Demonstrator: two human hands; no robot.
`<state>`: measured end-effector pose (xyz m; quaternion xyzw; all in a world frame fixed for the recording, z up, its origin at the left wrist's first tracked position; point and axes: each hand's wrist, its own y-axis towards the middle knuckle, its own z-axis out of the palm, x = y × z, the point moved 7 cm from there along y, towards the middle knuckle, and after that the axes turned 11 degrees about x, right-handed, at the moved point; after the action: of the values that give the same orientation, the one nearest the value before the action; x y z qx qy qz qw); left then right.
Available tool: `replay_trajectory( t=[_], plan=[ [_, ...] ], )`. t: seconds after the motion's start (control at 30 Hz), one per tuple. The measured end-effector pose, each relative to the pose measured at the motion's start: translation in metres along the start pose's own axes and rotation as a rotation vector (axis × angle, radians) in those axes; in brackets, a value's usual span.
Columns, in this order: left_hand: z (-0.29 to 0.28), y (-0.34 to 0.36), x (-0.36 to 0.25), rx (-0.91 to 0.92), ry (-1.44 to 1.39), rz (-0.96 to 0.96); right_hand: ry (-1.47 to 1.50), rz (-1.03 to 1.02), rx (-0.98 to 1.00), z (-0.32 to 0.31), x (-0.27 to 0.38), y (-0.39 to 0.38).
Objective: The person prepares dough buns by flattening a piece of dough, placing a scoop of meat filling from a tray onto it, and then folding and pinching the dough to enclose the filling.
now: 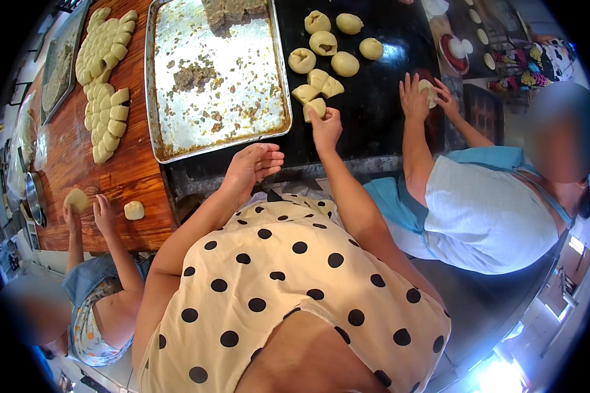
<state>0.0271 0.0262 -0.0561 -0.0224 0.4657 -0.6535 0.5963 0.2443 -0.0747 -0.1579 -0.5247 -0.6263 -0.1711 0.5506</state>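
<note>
My right hand [326, 130] pinches a pale piece of dough [314, 107] at the near end of a small cluster of cut dough pieces [321, 82] on the black work surface. My left hand [254, 165] hovers by the near right corner of the metal tray, palm turned up and fingers loosely apart, with nothing in it. Beyond the cut pieces lie several round dough balls [345, 64]; one of them, a split dough ball [323, 44], shows dark filling inside. The metal tray [154, 98] holds a brown crumbly block [233, 12], a smaller clump [193, 77] and scattered crumbs.
At right, a co-worker's hands [418, 98] hold a flat dough round. On the left wooden table [137, 177], another person's hands [88, 209] handle a dough disc near a single dough piece [134, 210]. A mass of cut dough [105, 59] and another tray [62, 72] lie farther left.
</note>
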Motion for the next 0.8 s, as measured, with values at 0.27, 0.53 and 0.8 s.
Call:
replay_trajectory(
  t=[0.27, 0.53, 0.8],
  plan=[
    [-0.018, -0.019, 0.018, -0.028, 0.036, 0.003, 0.017, 0.191, 0.563, -0.083, -0.048, -0.015],
    [-0.01, -0.016, 0.031, 0.016, 0.007, -0.018, -0.41, 0.012, -0.049, -0.097, -0.021, 0.007],
    [-0.019, -0.023, 0.028, -0.074, -0.005, 0.046, -0.969, -0.142, -0.258, -0.038, -0.025, -0.008]
  ],
)
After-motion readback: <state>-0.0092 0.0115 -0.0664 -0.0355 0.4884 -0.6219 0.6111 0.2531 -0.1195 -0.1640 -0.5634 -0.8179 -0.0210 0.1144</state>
